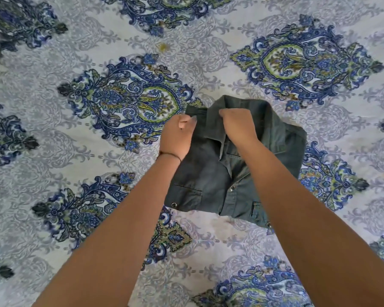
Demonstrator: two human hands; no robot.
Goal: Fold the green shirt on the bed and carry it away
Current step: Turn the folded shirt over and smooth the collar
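The shirt (211, 173) lies folded into a compact square on the bed (53, 151), just right of centre, collar at 12 o'clock; the left hand (176, 136) pinches its left shoulder edge, the right hand (237, 124) is fisted on the collar; the cloth looks soft, light and floppy, so holding both folded sides should keep it from unfolding.

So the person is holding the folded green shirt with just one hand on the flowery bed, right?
Not quite. The head view shows both hands on the green shirt: the left hand grips near its shoulder and the right hand at the collar. It is folded, on the flowery bed.
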